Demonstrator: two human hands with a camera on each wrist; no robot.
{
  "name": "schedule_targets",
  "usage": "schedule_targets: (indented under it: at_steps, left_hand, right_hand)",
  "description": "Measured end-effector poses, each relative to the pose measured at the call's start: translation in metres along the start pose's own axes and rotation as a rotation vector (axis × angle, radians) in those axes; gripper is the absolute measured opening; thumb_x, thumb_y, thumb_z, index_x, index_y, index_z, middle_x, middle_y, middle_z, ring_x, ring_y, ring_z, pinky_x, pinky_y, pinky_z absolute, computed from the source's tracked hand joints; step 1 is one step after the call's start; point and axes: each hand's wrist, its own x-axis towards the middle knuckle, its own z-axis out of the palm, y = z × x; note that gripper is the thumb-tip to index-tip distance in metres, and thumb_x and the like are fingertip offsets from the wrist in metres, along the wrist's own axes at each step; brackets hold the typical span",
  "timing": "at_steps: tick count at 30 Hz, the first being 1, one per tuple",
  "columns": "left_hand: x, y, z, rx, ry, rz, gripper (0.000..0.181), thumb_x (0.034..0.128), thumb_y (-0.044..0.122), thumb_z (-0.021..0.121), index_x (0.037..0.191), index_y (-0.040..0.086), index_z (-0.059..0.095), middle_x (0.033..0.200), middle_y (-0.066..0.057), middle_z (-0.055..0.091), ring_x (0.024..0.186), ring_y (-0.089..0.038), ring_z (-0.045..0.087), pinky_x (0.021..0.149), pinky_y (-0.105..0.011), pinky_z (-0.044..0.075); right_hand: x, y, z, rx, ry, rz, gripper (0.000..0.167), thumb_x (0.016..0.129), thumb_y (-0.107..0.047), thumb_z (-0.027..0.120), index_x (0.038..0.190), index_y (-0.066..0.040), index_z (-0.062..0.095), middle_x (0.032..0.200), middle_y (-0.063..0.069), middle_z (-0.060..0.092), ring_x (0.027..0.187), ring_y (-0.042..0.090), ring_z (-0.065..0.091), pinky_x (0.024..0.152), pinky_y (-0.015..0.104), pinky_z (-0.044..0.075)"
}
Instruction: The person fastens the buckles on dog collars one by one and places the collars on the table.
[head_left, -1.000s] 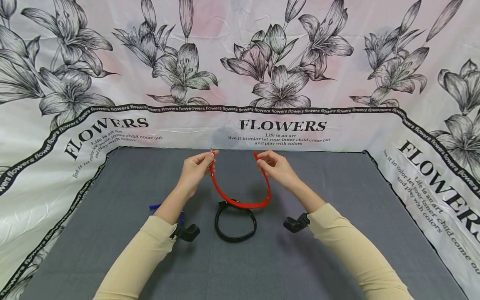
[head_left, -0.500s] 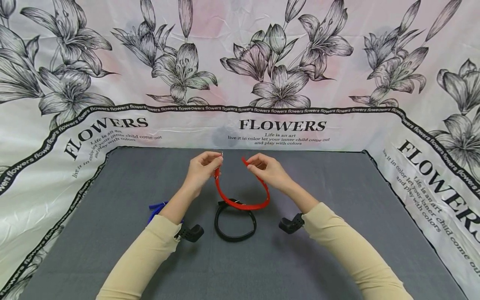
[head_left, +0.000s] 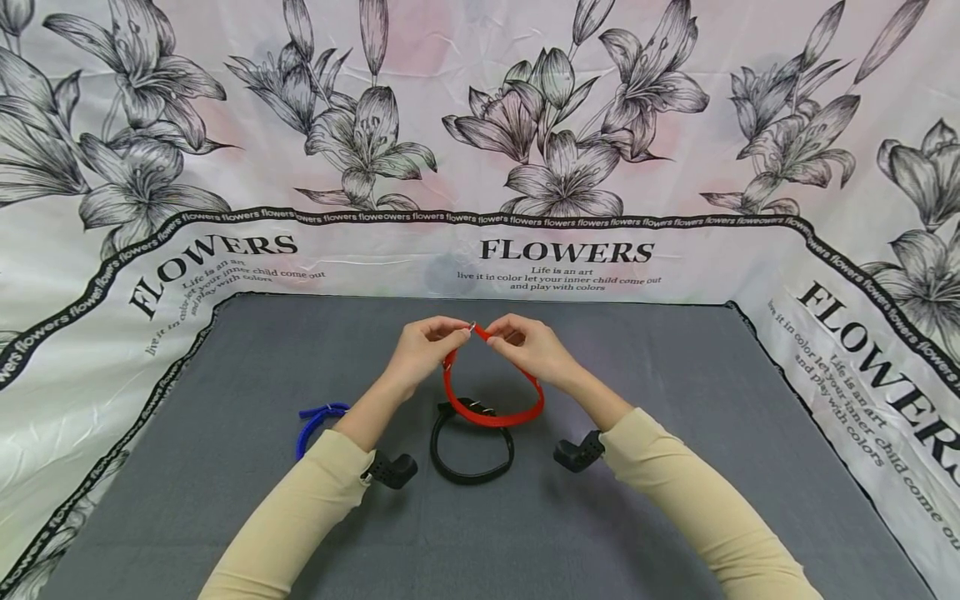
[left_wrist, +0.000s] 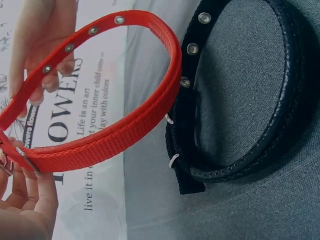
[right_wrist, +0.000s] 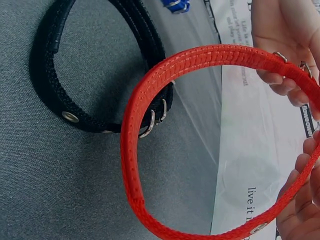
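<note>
A red dog collar with metal eyelets is bent into a loop above the table. My left hand pinches its buckle end, where a metal buckle and ring show in the left wrist view. The other end of the strap is pinched by my right hand, and its tip meets the buckle between both hands' fingertips. Whether the tip runs through the buckle I cannot tell. Just below the loop lies a black dog collar, fastened in a ring, with eyelets and metal fittings.
A blue collar lies on the grey tabletop, partly hidden behind my left forearm. Flower-printed cloth stands behind the table and along its sides. A black wrist camera hangs below each wrist.
My hands have come together from a wide gap and lowered slightly. The red collar's open U has become a nearly closed loop. More of the blue collar shows.
</note>
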Motion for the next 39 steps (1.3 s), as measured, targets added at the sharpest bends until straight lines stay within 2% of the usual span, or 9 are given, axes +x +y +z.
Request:
schedule_targets:
  at_steps: [5,9,14,20,27,30,34,39]
  left_hand:
    - [-0.0001,-0.0012,0.0023,0.009,0.004,-0.01,0.023,0.0845,0.037,0.066,0.101,0.022,0.069,0.089,-0.008,0.062,0.069,-0.018,0.051,0.055,-0.027,0.041]
    - [-0.0005,-0.001,0.0035,0.009,-0.003,-0.011,0.022,0.084,0.037,0.066,0.101,0.022,0.07,0.087,-0.007,0.062,0.068,-0.018,0.05,0.055,-0.028,0.041]
    - [-0.0007,-0.0014,0.0031,-0.002,-0.014,0.006,0.022,0.0847,0.034,0.066,0.102,0.02,0.07,0.079,-0.003,0.06,0.06,-0.016,0.048,0.052,-0.027,0.041]
    - [-0.0007,-0.0023,0.0015,-0.023,-0.042,0.018,0.022,0.085,0.032,0.066,0.103,0.02,0.07,0.067,-0.007,0.055,0.052,-0.017,0.044,0.049,-0.027,0.039]
    - [-0.0015,0.0015,-0.0033,0.03,-0.08,0.033,0.021,0.0845,0.031,0.067,0.102,0.019,0.07,0.059,-0.007,0.05,0.048,-0.019,0.039,0.048,-0.03,0.036]
    - [-0.0016,0.0032,-0.0051,0.065,-0.079,0.034,0.019,0.0837,0.03,0.068,0.099,0.019,0.071,0.064,-0.003,0.055,0.05,-0.018,0.041,0.048,-0.032,0.038]
    - [-0.0012,0.0045,-0.0059,0.109,-0.061,0.033,0.018,0.0825,0.03,0.069,0.096,0.02,0.072,0.078,-0.002,0.062,0.059,-0.018,0.045,0.049,-0.029,0.037]
    - [-0.0006,0.0035,-0.0058,0.134,-0.05,0.038,0.018,0.0824,0.033,0.068,0.095,0.021,0.072,0.077,-0.009,0.061,0.057,-0.019,0.044,0.047,-0.026,0.034]
  right_hand:
    - [-0.0021,0.0001,0.0007,-0.016,-0.006,-0.004,0.019,0.091,-0.029,0.058,0.107,-0.019,0.062,0.097,0.0,0.064,0.084,0.017,0.06,0.071,0.032,0.049]
    - [-0.0033,0.0007,0.0011,-0.02,-0.011,-0.008,0.021,0.091,-0.03,0.058,0.108,-0.018,0.062,0.1,0.005,0.065,0.086,0.021,0.06,0.07,0.032,0.049]
    - [-0.0035,0.0024,0.0018,-0.01,-0.013,-0.021,0.02,0.091,-0.028,0.058,0.108,-0.018,0.063,0.1,0.005,0.065,0.087,0.025,0.06,0.07,0.033,0.049]
    - [-0.003,0.0052,0.0028,-0.017,-0.021,-0.04,0.019,0.092,-0.027,0.058,0.108,-0.018,0.063,0.1,0.0,0.065,0.088,0.026,0.061,0.07,0.032,0.049]
    - [-0.0045,0.0058,0.0028,-0.028,-0.031,-0.066,0.02,0.092,-0.026,0.058,0.108,-0.016,0.063,0.101,0.008,0.066,0.082,0.022,0.061,0.065,0.031,0.048]
    - [-0.0041,0.0063,0.0035,-0.026,-0.033,-0.061,0.019,0.092,-0.026,0.058,0.107,-0.017,0.063,0.098,0.005,0.066,0.079,0.023,0.06,0.061,0.031,0.047]
    - [-0.0041,0.0054,0.0041,-0.027,-0.033,-0.058,0.018,0.092,-0.026,0.058,0.107,-0.017,0.063,0.09,0.001,0.065,0.075,0.026,0.059,0.058,0.03,0.045]
    - [-0.004,0.0051,0.0051,-0.03,-0.037,-0.072,0.019,0.093,-0.025,0.056,0.108,-0.015,0.062,0.096,0.009,0.065,0.081,0.03,0.059,0.06,0.031,0.046]
